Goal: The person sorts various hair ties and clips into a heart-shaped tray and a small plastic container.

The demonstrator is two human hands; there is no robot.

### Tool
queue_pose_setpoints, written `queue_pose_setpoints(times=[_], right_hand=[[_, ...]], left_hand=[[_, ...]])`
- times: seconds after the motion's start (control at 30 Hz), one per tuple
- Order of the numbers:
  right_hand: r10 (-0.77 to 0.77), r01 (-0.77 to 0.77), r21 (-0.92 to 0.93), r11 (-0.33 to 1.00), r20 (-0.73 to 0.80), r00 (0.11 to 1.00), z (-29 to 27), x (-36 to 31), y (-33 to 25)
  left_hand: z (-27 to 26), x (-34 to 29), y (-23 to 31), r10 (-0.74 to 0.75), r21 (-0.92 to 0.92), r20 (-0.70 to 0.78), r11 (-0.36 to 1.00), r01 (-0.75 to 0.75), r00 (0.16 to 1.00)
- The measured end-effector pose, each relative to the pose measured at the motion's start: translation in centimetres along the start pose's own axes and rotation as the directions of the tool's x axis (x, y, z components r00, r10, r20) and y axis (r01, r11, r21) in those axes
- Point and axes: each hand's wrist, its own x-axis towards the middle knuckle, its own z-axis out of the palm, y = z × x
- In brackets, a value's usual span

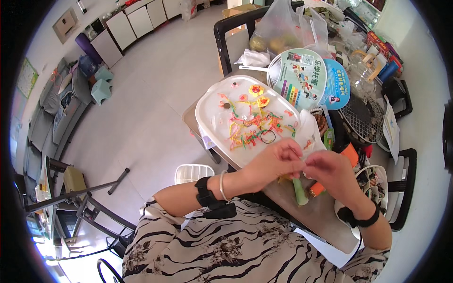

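Note:
My left hand (pixel 279 162) and my right hand (pixel 328 170) meet over the near edge of the table, fingertips pinched close together. What they pinch is too small to make out. Left of them lies a white oval tray (pixel 214 127) strewn with small coloured bands and strips (pixel 245 134) in red, yellow and green. Red and yellow flower-shaped pieces (pixel 256 90) sit at its far side, and a thin black ring (pixel 268 137) lies nearer my hands. Below my fingers rests a pale green tube-like object (pixel 299 192), with an orange cylinder (pixel 317 189) beside it.
Round hand fans, one green (pixel 302 78) and one blue (pixel 336 85), lie beyond the tray. A plastic bag (pixel 278 30) stands behind them. To the right are a racket-like mesh (pixel 362 118), a white basket (pixel 380 172) and heaped clutter. A white bin (pixel 193 173) stands on the floor.

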Motion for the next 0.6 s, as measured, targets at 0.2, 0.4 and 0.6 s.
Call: queue_pose_setpoints(times=[0.2, 0.4, 0.6], right_hand=[[0.357, -0.328, 0.365, 0.872, -0.015, 0.934, -1.2, -6.5, 2.1], [0.125, 0.004, 0.432, 0.902, -0.270, 0.955, -0.8, -9.5, 5.3], [0.021, 0.014, 0.128, 0.992, -0.269, 0.963, -2.7, -12.8, 6.5]], left_hand=[[3.6, 1.4, -1.0, -0.138, 0.051, 0.266, 0.990, 0.129, 0.954], [6.5, 3.5, -1.5, -0.228, 0.342, 0.188, 0.927, 0.154, 0.955], [8.8, 5.0, -3.6, -0.306, 0.387, 0.202, 0.898, 0.211, 0.930]])
